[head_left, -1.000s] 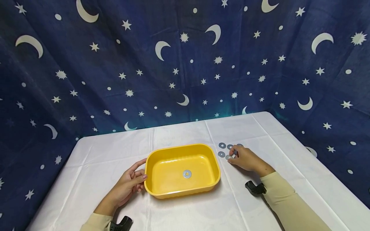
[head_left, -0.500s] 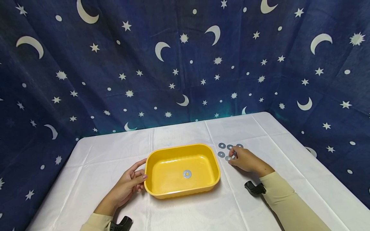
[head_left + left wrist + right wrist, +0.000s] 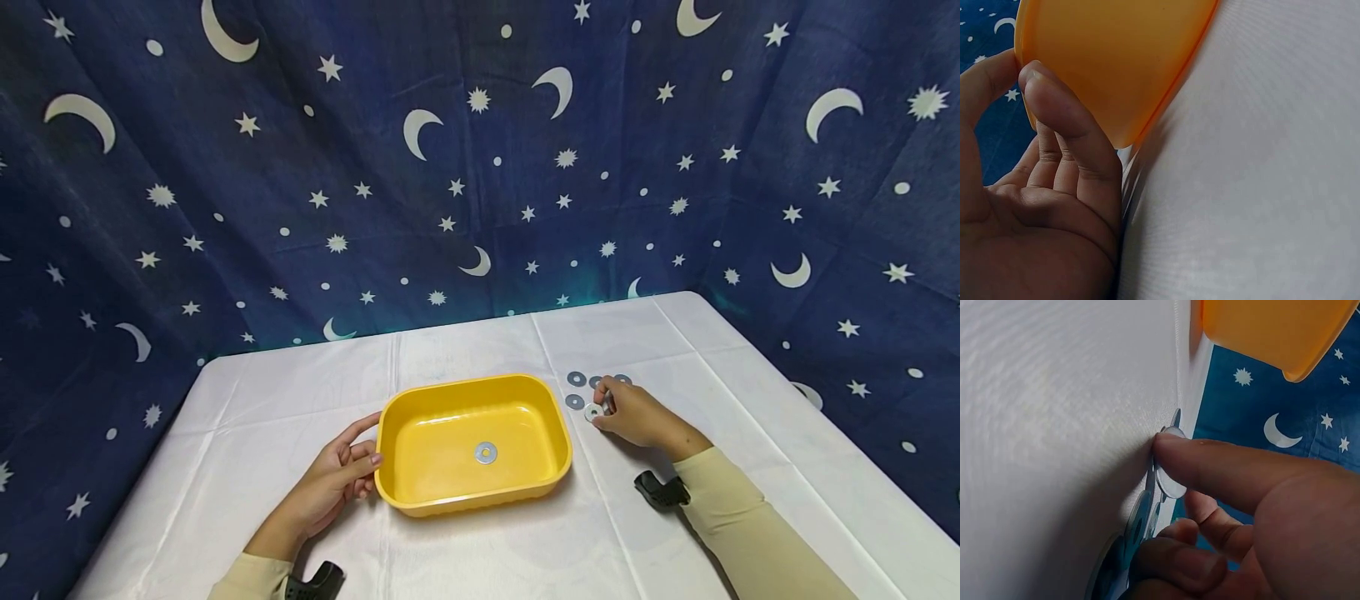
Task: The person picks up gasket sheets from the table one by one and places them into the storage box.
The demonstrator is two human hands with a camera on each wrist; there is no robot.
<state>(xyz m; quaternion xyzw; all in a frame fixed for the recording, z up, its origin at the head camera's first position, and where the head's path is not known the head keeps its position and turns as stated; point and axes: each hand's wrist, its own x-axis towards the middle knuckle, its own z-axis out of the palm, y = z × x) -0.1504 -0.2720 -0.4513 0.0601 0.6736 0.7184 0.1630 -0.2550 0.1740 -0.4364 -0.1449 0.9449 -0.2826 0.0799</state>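
A yellow rectangular tray (image 3: 420, 479) sits on the white cloth, with one flat metal washer (image 3: 485, 452) on its floor. At the tray's left end is my left hand (image 3: 333, 479); its thumb and index fingertips touch the rim, and the other fingers are loosely bent beneath. To the right of the tray, my right hand (image 3: 637, 412) pinches a washer (image 3: 593, 413) between thumb and fingers, one edge tipped up. In the right wrist view the thumb presses on the face of that washer (image 3: 1171, 475). Several grey washers lie around the hand, including one washer (image 3: 574, 402) to its left.
More washers, such as the far-left washer (image 3: 576, 379), lie flat beyond the right hand. The white-covered table (image 3: 495, 558) meets a dark blue curtain (image 3: 360, 275) with moons and stars behind and at both sides. Both wrists wear black straps.
The washer under the right fingertips has tipped up and turned brighter, its hole now showing. The left hand and the tray stay where they were.
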